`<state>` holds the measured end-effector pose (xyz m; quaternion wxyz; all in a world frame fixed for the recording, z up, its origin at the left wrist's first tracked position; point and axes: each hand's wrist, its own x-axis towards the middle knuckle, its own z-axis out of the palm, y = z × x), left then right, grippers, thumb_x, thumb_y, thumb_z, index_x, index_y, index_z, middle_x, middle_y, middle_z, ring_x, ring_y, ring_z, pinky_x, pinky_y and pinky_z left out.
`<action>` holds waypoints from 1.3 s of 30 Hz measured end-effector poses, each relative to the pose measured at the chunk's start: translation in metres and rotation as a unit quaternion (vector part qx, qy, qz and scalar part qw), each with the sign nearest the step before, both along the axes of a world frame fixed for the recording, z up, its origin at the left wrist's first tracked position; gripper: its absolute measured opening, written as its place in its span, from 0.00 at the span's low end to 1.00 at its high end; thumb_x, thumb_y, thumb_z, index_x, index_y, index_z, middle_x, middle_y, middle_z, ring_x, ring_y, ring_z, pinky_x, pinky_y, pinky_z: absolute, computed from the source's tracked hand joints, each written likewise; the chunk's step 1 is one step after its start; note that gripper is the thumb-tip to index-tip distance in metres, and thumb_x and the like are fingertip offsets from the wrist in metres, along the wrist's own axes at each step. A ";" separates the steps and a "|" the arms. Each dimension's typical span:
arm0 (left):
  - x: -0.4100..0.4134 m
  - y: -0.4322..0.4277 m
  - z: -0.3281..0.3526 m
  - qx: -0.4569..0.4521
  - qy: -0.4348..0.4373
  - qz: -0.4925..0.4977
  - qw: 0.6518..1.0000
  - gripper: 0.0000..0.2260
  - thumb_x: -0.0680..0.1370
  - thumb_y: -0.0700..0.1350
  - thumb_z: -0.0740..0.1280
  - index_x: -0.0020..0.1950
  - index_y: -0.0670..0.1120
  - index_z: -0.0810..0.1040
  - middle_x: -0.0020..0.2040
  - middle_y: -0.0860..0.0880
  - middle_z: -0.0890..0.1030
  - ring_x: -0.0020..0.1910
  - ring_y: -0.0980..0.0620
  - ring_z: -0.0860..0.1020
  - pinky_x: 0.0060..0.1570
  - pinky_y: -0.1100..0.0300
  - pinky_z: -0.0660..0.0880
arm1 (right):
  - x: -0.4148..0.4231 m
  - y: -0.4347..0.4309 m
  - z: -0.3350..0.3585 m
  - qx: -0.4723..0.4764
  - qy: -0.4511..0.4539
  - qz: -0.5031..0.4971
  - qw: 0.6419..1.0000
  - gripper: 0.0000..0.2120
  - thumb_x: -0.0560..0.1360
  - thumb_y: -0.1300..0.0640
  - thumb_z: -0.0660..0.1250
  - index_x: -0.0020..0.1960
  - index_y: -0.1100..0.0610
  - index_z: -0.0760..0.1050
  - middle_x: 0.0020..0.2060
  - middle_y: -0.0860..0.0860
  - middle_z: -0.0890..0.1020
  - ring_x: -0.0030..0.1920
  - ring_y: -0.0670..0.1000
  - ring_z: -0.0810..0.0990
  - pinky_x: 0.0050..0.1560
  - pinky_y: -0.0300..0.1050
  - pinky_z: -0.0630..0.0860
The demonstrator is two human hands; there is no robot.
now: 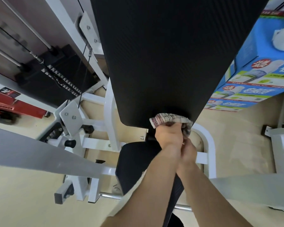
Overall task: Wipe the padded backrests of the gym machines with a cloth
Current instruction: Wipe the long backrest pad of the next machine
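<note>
A white frame [111, 112] is hemming the backrest's [162, 54] left side; blue boxes [246, 89] are crowding its right. Bare floor [233, 128] is lying open below its right corner.

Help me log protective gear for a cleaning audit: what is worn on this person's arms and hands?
Neither the left hand nor the right hand wears a glove. Both forearms are uncovered to the frame's edge: no sleeve, watch or band in view. A tiny glint between the hands might be a ring; unclear.

Left hand [169, 136] forward, fingers [171, 127] curled; right hand [189, 153] behind — touching
</note>
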<state>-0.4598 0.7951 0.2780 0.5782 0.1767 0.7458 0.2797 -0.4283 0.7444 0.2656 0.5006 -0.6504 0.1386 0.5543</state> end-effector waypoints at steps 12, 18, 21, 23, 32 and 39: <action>-0.134 0.026 0.085 0.264 0.173 -0.042 0.948 0.07 0.72 0.44 0.74 0.47 0.51 0.80 0.42 0.57 0.84 0.42 0.63 0.82 0.41 0.70 0.77 | -0.064 0.064 0.093 0.154 0.057 0.289 0.943 0.18 0.81 0.41 0.61 0.59 0.51 0.82 0.52 0.52 0.87 0.53 0.52 0.86 0.53 0.56 0.83; -0.153 0.017 0.126 0.257 0.009 -0.223 0.940 0.14 0.77 0.30 0.65 0.49 0.46 0.87 0.46 0.52 0.87 0.47 0.56 0.84 0.50 0.62 0.78 | -0.047 0.068 0.153 0.168 -0.208 0.261 0.927 0.13 0.74 0.50 0.75 0.56 0.50 0.77 0.50 0.48 0.84 0.49 0.47 0.85 0.50 0.52 0.84; -0.168 0.025 0.147 0.225 -0.019 -0.074 0.971 0.17 0.78 0.32 0.61 0.44 0.46 0.86 0.46 0.45 0.87 0.44 0.50 0.82 0.47 0.57 0.77 | -0.030 0.090 0.214 0.332 -0.530 0.232 0.745 0.11 0.77 0.61 0.69 0.59 0.52 0.79 0.54 0.46 0.82 0.54 0.42 0.80 0.57 0.37 0.77; -0.178 0.034 0.151 0.211 0.005 -0.003 0.977 0.16 0.78 0.34 0.60 0.42 0.48 0.85 0.44 0.46 0.87 0.44 0.50 0.81 0.49 0.54 0.75 | -0.028 0.116 0.247 0.416 -0.686 0.171 0.572 0.16 0.78 0.64 0.66 0.66 0.60 0.77 0.64 0.58 0.78 0.65 0.52 0.76 0.67 0.41 0.71; -0.190 0.050 0.113 0.231 0.106 0.156 0.954 0.12 0.78 0.37 0.60 0.46 0.45 0.84 0.41 0.48 0.84 0.36 0.54 0.81 0.40 0.62 0.76 | -0.069 0.141 0.073 0.302 -0.854 0.422 -0.029 0.29 0.83 0.56 0.51 0.81 0.63 0.50 0.80 0.59 0.54 0.80 0.61 0.54 0.79 0.57 0.48; -0.195 0.045 0.080 0.198 0.120 0.127 0.964 0.12 0.78 0.38 0.60 0.46 0.46 0.83 0.42 0.49 0.84 0.36 0.53 0.80 0.44 0.56 0.77 | -0.026 0.099 -0.011 0.279 -0.748 0.558 -0.226 0.32 0.81 0.56 0.57 0.81 0.63 0.50 0.81 0.55 0.54 0.80 0.56 0.54 0.78 0.55 0.43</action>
